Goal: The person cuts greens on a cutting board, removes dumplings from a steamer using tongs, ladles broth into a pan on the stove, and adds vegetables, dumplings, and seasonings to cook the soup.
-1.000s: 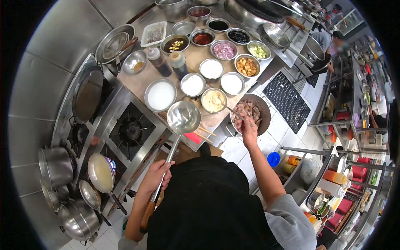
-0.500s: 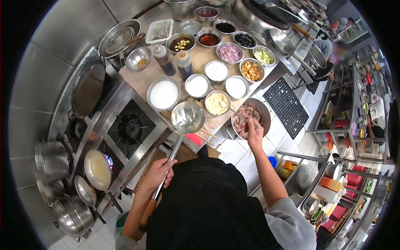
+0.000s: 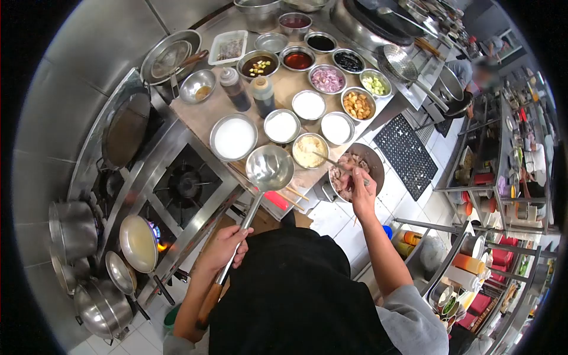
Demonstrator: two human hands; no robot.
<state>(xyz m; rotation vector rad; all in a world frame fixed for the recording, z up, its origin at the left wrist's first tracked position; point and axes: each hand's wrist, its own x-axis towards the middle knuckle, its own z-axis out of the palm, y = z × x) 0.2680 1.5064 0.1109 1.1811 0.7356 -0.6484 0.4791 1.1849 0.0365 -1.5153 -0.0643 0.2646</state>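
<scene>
On the counter (image 3: 201, 118) the paste bowl (image 3: 311, 167) sits, apparently for easy reach, the left hand (image 3: 226, 246) wrapped round a ladle (image 3: 270, 168) cupped just beside it, the right hand (image 3: 362, 192) pinching a slim utensil (image 3: 329, 160) angled into it

Right hand (image 3: 364, 192) hides part of the utensil (image 3: 326, 159) in its grip and some meat (image 3: 352, 160) in the pot (image 3: 376, 165); the utensil's far end is sunk in pale paste (image 3: 307, 148), shape can't be told, and left hand (image 3: 225, 245) covers a stretch of the ladle (image 3: 270, 168) handle. Bottom edge cuts off black apron (image 3: 290, 290) and grey sleeves (image 3: 414, 316), top edge clips a metal container (image 3: 258, 16). Co-worker (image 3: 462, 72) at upper right has head blurred; many items on the shelves (image 3: 515, 231) too small to identify.
</scene>
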